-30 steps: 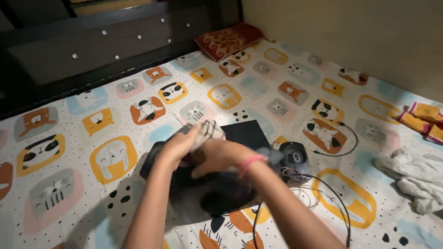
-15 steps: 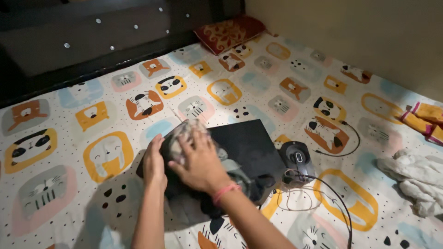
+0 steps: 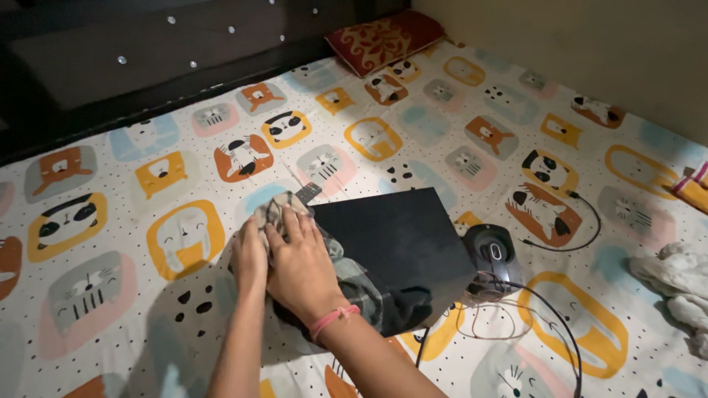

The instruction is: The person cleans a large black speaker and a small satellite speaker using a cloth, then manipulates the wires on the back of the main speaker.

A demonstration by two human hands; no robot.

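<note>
We note both hands on a grey checked cloth lying on the bed, approx. centre of view. Right hand lies flat, palm down, fingers spread over the cloth; grip released, nothing enclosed, pressing rather than grasping. Left hand sits just beside it, touching the cloth's left edge; we cannot tell whether its fingers pinch the fabric or only rest on it. In our judgement the flat palms serve to hold the cloth smooth against the soft bedding.

Cloth lies partly under a black flat panel, prob. a laptop or board, which overlaps its right side. A black mouse w/ cable sits just beside the panel's right edge. A small remote lies near the fingertips. Red patterned pillow at the far end, well apart. White crumpled fabric at right edge.
</note>
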